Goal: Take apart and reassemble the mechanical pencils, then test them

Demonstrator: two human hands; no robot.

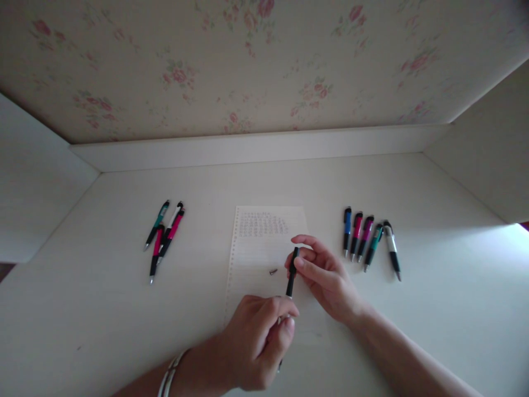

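Observation:
Both my hands are on one pen, over a sheet of lined paper with handwriting along its top. My right hand pinches the black section at the pen's upper end between thumb and fingers. Lower down, my left hand is closed around the pen's other part, hiding most of it; a thin end pokes out below the fist. A small metal pen tip lies loose on the paper, just left of the black section.
To the left lies a loose, overlapping group of pens, among them a teal pen and a pink pen. A row of several pens stands to the right, from a blue pen to a white pen. White panels enclose the desk.

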